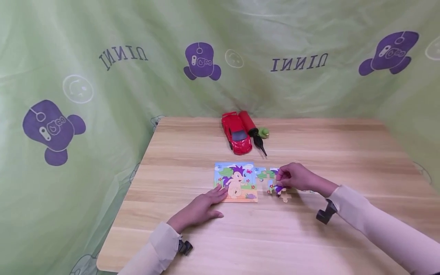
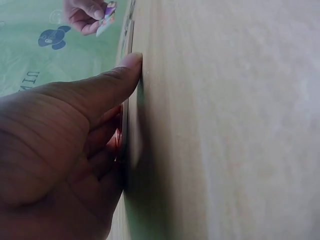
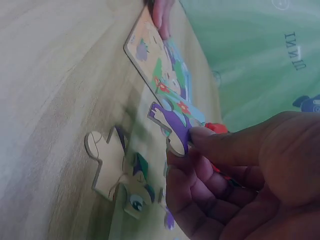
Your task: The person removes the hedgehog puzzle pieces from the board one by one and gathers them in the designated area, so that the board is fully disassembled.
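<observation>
Sleeves [image 1: 378,225]: pale, reaching in from the lower part of the head view, with a black device [image 1: 325,212] by the right cuff.
Left hand [image 1: 203,208]: fingers fairly straight, resting on the lower left of the picture board, thumb spread beyond its near edge; it grips nothing.
Right hand [image 1: 295,177]: thumb and fingers closed in a pinch on a purple puzzle piece [image 3: 174,125], tilted and raised off the bench [image 1: 178,141]; whether the flowered piece [image 3: 181,103] behind is joined to it, I cannot tell.
Picture board [image 1: 247,196]: flat on the bench, showing a purple-spined hedgehog with a green leaf.
Other pieces: leaf pieces [image 1: 262,175] just right of the board; a cream piece [image 3: 107,160] and an eye piece [image 3: 135,197] near the right hand.
Toys beyond: red car [image 1: 237,133], red pump [image 1: 248,120] beside it, small green object [image 1: 263,132].
Backdrop: green cloth [image 1: 240,23] printed with purple figures.
</observation>
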The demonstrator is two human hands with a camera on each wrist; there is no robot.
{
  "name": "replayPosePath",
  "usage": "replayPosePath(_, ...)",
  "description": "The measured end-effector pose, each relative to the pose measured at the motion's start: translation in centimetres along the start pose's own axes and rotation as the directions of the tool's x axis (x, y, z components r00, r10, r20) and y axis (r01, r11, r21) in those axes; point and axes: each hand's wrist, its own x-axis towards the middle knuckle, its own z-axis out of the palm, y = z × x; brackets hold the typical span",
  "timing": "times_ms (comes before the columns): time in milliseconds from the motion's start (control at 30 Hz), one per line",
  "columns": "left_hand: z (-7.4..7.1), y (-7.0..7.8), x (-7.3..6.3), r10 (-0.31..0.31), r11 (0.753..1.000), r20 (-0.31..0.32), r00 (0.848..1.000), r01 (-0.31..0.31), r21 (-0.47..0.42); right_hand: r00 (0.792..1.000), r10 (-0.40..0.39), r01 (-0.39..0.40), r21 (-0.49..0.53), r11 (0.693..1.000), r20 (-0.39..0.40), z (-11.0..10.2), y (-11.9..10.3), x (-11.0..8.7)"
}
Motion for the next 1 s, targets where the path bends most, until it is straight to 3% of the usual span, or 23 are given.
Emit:
replayPosePath(300, -0.7, -0.2, -0.3, 0.005, 0.999, -0.007, 1.0, -0.005, 0.032, 1.0, -0.024, 0.023, -0.097, 0.995, -0.006, 1.2, -1.2, 2.7)
replayPosePath(500, -1.0, -0.2, -0.6, 0.011, 1.0, -0.009, 1.0, -0.011, 0.012, 0.991, -0.05, 0.02, -0.233, 0.972, -0.125, 1.0, -2.9, 2.5)
replayPosePath(567, -0.9, -0.2, -0.8, -0.001, 1.0, -0.01, 1.0, 0.001, 0.008, 0.986, -0.096, 0.061, -0.248, 0.967, -0.135, 1.3, -3.5, 2.6)
replayPosePath(767, -0.6, 0.0, -0.9, -0.007, 1.0, -0.021, 1.0, 0.007, 0.014, 0.968, -0.252, 0.236, -0.319, 0.918, -0.011, 3.9, -4.7, 3.3)
replayPosePath(1000, -0.2, 0.3, -0.2, 0.012, 0.999, -0.012, 1.0, -0.011, 0.05, 0.974, -0.21, 0.224, -0.432, 0.874, 0.081, 5.9, -5.4, 4.1)
